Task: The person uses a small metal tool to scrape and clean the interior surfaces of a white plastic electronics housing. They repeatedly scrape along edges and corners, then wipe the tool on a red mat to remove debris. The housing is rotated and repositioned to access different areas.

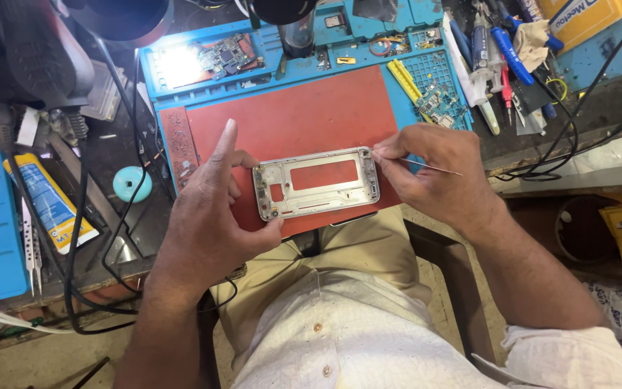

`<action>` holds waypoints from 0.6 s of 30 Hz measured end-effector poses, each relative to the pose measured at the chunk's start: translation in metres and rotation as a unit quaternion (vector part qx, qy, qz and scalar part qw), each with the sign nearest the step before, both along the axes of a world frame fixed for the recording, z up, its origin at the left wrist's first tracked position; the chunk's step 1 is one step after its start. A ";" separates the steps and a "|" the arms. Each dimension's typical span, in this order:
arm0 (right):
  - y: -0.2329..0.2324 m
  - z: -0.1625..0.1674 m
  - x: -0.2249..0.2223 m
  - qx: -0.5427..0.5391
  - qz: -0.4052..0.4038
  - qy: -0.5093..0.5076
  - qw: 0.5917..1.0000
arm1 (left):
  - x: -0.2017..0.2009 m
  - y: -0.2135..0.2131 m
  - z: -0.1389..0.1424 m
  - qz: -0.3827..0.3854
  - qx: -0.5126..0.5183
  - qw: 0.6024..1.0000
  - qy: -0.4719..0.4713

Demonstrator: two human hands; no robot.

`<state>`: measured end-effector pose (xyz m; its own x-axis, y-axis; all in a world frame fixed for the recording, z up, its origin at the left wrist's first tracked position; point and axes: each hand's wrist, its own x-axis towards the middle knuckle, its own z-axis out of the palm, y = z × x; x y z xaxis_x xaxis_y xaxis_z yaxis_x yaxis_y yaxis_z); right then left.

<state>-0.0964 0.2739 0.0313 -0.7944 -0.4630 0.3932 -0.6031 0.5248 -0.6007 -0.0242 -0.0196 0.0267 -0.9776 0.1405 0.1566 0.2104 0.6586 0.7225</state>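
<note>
A silver phone middle frame (316, 183) with rectangular cut-outs lies on a red work mat (289, 115). My left hand (214, 209) holds the frame's left end, thumb at its lower left corner and index finger raised straight up. My right hand (433, 169) pinches thin metal tweezers (426, 167), whose tip touches the frame's upper right corner.
A blue repair tray (268, 72) behind the mat holds a circuit board (226, 54), small parts and yellow strips (404, 81). Screwdrivers and tools (494, 50) lie at the right. Cables, a tube (50, 203), a teal disc (132, 183) and tweezers (32, 248) sit left.
</note>
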 end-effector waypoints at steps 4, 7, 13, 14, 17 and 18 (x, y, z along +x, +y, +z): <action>-0.011 -0.003 0.014 -0.018 -0.068 -0.007 0.998 | 0.001 0.002 -0.001 0.000 0.001 1.000 0.024; -0.020 -0.007 0.027 -0.021 -0.136 -0.031 0.990 | 0.002 0.004 -0.002 0.005 0.000 0.999 0.032; -0.030 -0.013 0.038 -0.044 -0.177 -0.013 0.983 | 0.006 0.009 -0.002 -0.001 -0.032 0.997 0.069; -0.031 -0.015 0.035 -0.063 -0.166 -0.003 0.984 | 0.008 0.011 -0.002 0.002 -0.039 0.997 0.073; -0.031 -0.018 0.024 -0.071 -0.146 0.016 0.987 | 0.014 0.021 -0.004 0.026 -0.079 0.992 0.096; -0.030 -0.019 0.019 -0.065 -0.142 0.020 0.988 | 0.017 0.025 -0.004 0.037 -0.094 0.989 0.105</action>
